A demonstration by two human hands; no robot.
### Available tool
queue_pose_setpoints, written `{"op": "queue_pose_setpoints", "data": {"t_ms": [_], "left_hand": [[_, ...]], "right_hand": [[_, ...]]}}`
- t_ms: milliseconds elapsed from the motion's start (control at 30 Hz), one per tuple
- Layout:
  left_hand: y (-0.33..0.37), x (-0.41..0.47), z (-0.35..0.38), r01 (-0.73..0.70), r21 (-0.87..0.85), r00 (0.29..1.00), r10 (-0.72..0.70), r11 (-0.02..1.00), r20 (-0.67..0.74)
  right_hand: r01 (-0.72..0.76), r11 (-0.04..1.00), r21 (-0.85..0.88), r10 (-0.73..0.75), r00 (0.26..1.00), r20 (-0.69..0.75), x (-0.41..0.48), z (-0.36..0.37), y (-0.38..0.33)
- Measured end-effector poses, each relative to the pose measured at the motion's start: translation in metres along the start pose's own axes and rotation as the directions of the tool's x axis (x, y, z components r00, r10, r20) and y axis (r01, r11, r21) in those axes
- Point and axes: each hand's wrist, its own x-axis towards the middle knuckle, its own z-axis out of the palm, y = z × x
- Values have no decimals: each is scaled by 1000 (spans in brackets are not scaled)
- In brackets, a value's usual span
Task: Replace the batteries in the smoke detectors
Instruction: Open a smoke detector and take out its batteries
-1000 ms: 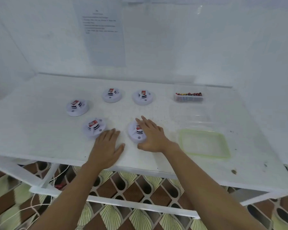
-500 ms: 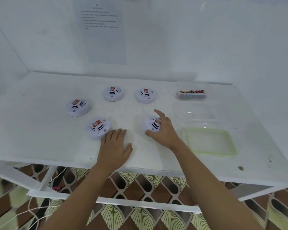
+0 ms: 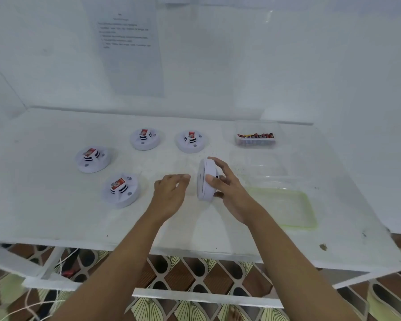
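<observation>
My right hand (image 3: 227, 188) grips a round white smoke detector (image 3: 205, 179), lifted off the table and tipped on its edge with its underside turned to the left. My left hand (image 3: 170, 193) hovers just left of it with fingers loosely bent, holding nothing. Several more white detectors with red labels lie flat on the white table (image 3: 56, 216): one at the front left (image 3: 121, 189), one further left (image 3: 92, 158), and two at the back (image 3: 144, 139) (image 3: 191, 140). A clear box of batteries (image 3: 256, 136) stands at the back right.
A clear tray with a green rim (image 3: 287, 208) lies right of my right hand, with another clear tray (image 3: 258, 165) behind it. A printed sheet (image 3: 127, 47) hangs on the white back wall. Below the table's front edge are a white frame and patterned floor.
My right hand has lifted the nearest detector off the table and turned it on edge. My left hand has risen from the table and moved toward it.
</observation>
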Motion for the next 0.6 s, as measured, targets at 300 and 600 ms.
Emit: {"op": "queue_pose_setpoints", "data": {"t_ms": [300,600], "left_hand": [[22,13,13,88,-291,979,-28,953,204],[28,32,28,107,-560,993,-60,821,101]], "right_hand": [[17,977,213,-28,998,49,6,-26,-7],[67,991,-114,-59,996,73,11,-49,-15]]}}
